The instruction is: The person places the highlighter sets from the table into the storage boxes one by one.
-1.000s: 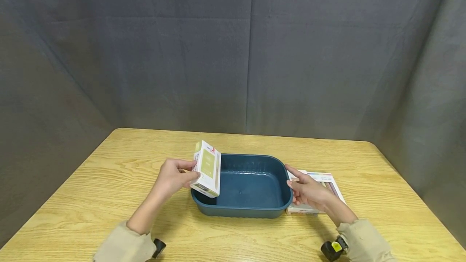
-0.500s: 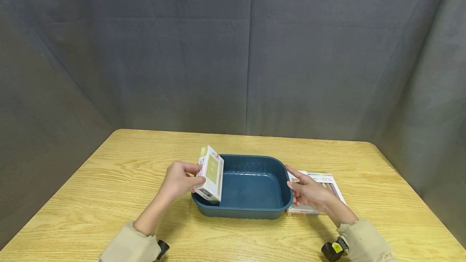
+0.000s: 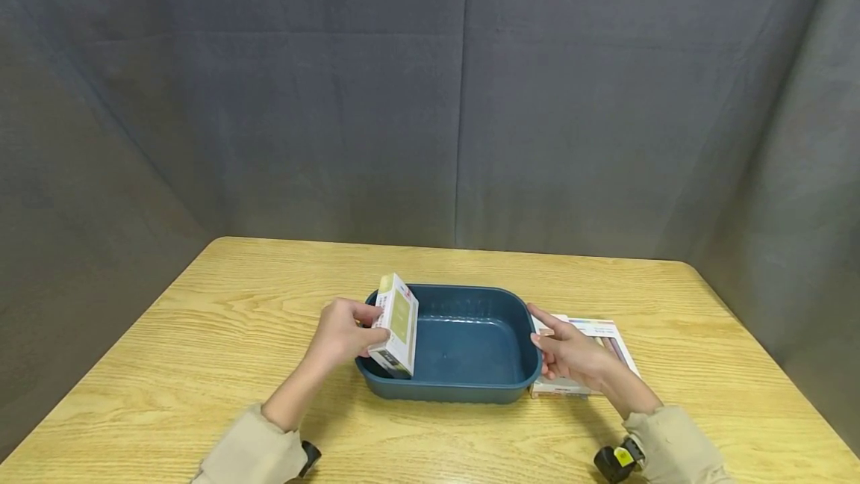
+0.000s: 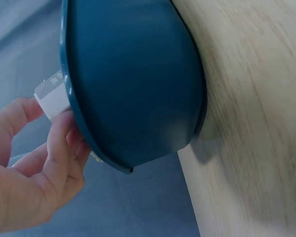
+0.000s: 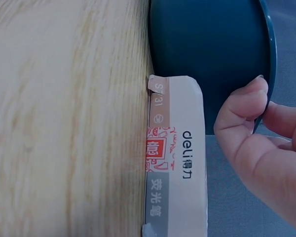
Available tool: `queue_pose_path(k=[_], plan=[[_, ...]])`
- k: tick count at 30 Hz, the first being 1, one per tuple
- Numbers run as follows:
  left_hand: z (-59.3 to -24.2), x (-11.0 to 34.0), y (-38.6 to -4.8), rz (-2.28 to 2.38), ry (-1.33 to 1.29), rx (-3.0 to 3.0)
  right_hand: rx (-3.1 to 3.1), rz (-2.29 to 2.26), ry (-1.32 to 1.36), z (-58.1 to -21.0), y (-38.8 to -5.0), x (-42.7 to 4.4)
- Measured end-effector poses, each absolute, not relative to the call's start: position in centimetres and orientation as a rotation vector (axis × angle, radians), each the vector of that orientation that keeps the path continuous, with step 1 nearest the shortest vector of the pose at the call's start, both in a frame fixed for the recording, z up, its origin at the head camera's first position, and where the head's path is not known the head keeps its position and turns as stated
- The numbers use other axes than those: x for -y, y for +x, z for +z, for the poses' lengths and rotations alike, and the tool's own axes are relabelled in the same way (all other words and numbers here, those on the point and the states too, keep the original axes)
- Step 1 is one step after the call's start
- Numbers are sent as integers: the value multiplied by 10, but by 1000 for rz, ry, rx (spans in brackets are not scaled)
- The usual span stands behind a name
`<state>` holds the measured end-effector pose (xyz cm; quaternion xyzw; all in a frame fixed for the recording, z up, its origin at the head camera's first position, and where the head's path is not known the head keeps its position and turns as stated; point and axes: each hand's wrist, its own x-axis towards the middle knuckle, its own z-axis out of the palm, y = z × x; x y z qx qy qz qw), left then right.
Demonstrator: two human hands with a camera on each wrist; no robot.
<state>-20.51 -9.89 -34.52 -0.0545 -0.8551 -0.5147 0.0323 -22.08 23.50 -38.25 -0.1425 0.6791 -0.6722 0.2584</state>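
My left hand (image 3: 346, 333) pinches a white and green cardboard box (image 3: 401, 323) by its long edge. The box stands tilted, its lower end inside the left end of a dark blue plastic bin (image 3: 463, 392). In the left wrist view, the left hand's fingers (image 4: 61, 143) are close to the bin's rim, and only a pale end of the box shows past it. My right hand (image 3: 571, 353) grips the bin's right rim; the right wrist view has a bent finger (image 5: 244, 106) against the outer wall and another digit over the rim.
Flat white boxes (image 3: 605, 331) lie right of the bin, partly under my right hand. One carton (image 5: 187, 148) reads "deli" and touches or nearly touches the bin. Everything rests on a wooden table (image 3: 269, 275), with grey curtains (image 3: 336, 110) behind and at the sides.
My left hand has moved right and slightly down with the box, bringing its lower end deeper into the bin's left end. The right hand and the bin have stayed nearly still.
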Motion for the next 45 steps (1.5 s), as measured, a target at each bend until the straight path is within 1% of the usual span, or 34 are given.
queue_pose_path(k=[20,29,45], plan=[[-357,89,-209,-1522,-199,2703,-1832,-1826,-391,-382,-220,-234],[-355,88,-211,-1502,-227,2755,-1842,-1830,-392,-383,-222,-236],[-352,93,-211,-1131,-272,2857,-1832,-1836,-399,-382,-220,-235]])
